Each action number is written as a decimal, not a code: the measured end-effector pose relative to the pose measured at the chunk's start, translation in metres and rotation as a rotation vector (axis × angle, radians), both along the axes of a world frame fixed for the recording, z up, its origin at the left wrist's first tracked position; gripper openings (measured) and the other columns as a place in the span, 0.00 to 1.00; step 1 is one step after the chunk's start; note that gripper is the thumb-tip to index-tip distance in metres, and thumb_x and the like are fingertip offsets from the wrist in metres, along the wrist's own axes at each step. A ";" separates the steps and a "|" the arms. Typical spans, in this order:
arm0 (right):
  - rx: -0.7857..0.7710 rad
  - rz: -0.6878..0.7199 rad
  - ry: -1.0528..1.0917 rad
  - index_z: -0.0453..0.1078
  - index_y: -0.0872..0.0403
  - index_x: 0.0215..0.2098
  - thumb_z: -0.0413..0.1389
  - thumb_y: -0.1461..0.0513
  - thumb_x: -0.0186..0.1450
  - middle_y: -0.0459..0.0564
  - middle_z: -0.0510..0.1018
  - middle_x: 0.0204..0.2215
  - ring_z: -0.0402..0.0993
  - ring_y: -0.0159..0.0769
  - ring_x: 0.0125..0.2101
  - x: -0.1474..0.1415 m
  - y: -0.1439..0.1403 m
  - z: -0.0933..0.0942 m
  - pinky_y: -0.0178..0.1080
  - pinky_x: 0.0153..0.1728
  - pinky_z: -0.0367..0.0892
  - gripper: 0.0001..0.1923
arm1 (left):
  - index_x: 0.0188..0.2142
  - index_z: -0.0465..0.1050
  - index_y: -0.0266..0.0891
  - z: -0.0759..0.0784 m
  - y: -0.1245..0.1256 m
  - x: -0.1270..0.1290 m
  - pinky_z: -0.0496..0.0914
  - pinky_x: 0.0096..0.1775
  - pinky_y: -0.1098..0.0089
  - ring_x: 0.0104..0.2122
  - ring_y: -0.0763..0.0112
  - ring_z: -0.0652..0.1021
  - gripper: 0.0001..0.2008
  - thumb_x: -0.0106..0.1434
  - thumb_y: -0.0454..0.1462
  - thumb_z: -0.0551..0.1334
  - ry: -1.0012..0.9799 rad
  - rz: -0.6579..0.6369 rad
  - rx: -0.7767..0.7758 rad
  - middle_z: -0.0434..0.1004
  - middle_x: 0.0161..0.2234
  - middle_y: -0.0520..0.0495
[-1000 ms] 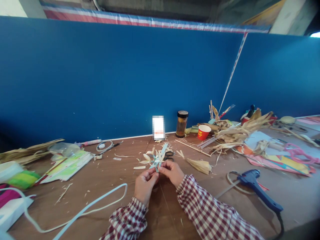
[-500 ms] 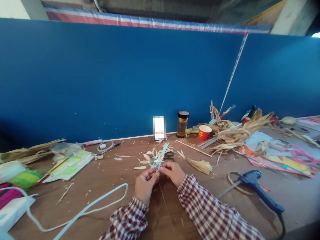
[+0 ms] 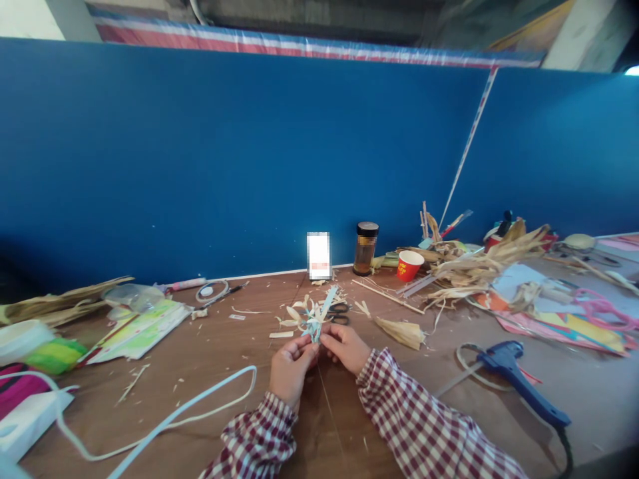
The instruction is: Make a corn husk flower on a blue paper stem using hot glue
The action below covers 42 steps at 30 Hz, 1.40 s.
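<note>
Both hands meet at the middle of the brown table. My left hand and my right hand pinch the base of a small husk flower made of pale leaf strips and a light blue strip, held just above the table. Black scissors lie right behind the flower. Both sleeves are red and white check.
A blue glue gun with cord lies right of my arms. A pale cord loops at left. A dark jar, a red cup and a heap of dried husks stand at the back right. Papers and bags lie at left.
</note>
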State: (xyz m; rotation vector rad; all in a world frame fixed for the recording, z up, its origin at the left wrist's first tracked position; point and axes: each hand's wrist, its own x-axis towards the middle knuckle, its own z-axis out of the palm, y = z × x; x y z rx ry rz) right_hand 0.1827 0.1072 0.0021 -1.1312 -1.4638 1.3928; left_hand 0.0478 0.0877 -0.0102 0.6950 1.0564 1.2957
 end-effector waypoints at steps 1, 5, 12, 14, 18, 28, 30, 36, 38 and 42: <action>-0.001 0.004 0.011 0.67 0.56 0.31 0.56 0.52 0.55 0.42 0.65 0.20 0.60 0.26 0.19 0.001 0.000 0.000 0.31 0.18 0.58 0.15 | 0.35 0.74 0.32 0.000 0.000 0.000 0.72 0.32 0.73 0.27 0.71 0.78 0.21 0.40 0.35 0.72 -0.002 0.000 0.002 0.80 0.27 0.45; -0.008 0.015 0.056 0.64 0.55 0.30 0.57 0.54 0.54 0.41 0.66 0.20 0.61 0.26 0.19 0.001 0.001 0.001 0.30 0.18 0.57 0.13 | 0.35 0.74 0.32 0.000 0.000 0.000 0.72 0.32 0.73 0.27 0.70 0.78 0.22 0.39 0.35 0.73 -0.011 -0.011 0.001 0.80 0.27 0.45; -0.037 -0.027 0.145 0.64 0.54 0.31 0.57 0.53 0.53 0.41 0.69 0.21 0.63 0.25 0.19 0.000 0.005 -0.006 0.29 0.16 0.55 0.14 | 0.34 0.74 0.32 0.001 0.000 0.000 0.72 0.31 0.73 0.26 0.69 0.78 0.22 0.38 0.36 0.73 0.023 -0.027 -0.003 0.80 0.26 0.44; -0.042 -0.027 0.153 0.66 0.55 0.31 0.60 0.54 0.51 0.43 0.71 0.22 0.62 0.26 0.19 0.002 0.005 -0.006 0.30 0.18 0.56 0.15 | 0.35 0.74 0.32 0.001 -0.001 0.000 0.72 0.31 0.72 0.27 0.69 0.78 0.22 0.38 0.37 0.73 0.024 -0.027 0.001 0.80 0.25 0.45; -0.091 0.002 0.116 0.69 0.56 0.31 0.60 0.55 0.51 0.43 0.70 0.19 0.62 0.26 0.19 0.005 0.003 -0.002 0.32 0.20 0.58 0.14 | 0.35 0.74 0.32 0.001 0.000 0.000 0.71 0.30 0.74 0.25 0.71 0.77 0.23 0.37 0.36 0.73 0.034 -0.009 0.005 0.80 0.25 0.47; -0.011 -0.016 0.071 0.64 0.54 0.29 0.57 0.57 0.55 0.40 0.64 0.18 0.58 0.27 0.19 0.003 0.001 0.000 0.31 0.19 0.57 0.09 | 0.34 0.75 0.31 0.001 -0.001 0.001 0.70 0.28 0.76 0.22 0.75 0.76 0.22 0.37 0.35 0.73 0.001 0.019 0.008 0.79 0.24 0.47; 0.000 -0.006 0.066 0.65 0.54 0.29 0.56 0.57 0.55 0.40 0.64 0.18 0.59 0.27 0.20 0.003 0.001 -0.001 0.31 0.20 0.58 0.09 | 0.34 0.75 0.32 0.001 -0.001 0.001 0.71 0.28 0.76 0.23 0.75 0.76 0.22 0.36 0.35 0.73 -0.010 0.034 0.000 0.80 0.25 0.47; -0.008 0.001 0.062 0.64 0.56 0.28 0.55 0.59 0.57 0.40 0.64 0.18 0.58 0.25 0.19 0.002 0.002 -0.004 0.30 0.21 0.58 0.08 | 0.33 0.75 0.31 0.000 0.001 0.001 0.71 0.27 0.76 0.22 0.74 0.77 0.21 0.36 0.34 0.73 -0.011 0.056 -0.006 0.80 0.24 0.46; -0.009 -0.002 0.054 0.64 0.56 0.28 0.55 0.59 0.57 0.40 0.64 0.18 0.58 0.25 0.19 0.001 0.001 -0.004 0.30 0.21 0.58 0.08 | 0.32 0.75 0.31 0.000 0.001 0.002 0.72 0.27 0.76 0.22 0.74 0.77 0.20 0.37 0.33 0.73 -0.003 0.058 -0.006 0.80 0.24 0.47; -0.016 -0.022 0.034 0.64 0.57 0.28 0.55 0.59 0.57 0.40 0.64 0.18 0.59 0.25 0.19 -0.002 0.000 -0.004 0.30 0.21 0.58 0.08 | 0.31 0.75 0.31 0.000 0.002 0.002 0.72 0.26 0.76 0.21 0.74 0.76 0.18 0.37 0.32 0.72 0.023 0.051 -0.009 0.80 0.23 0.47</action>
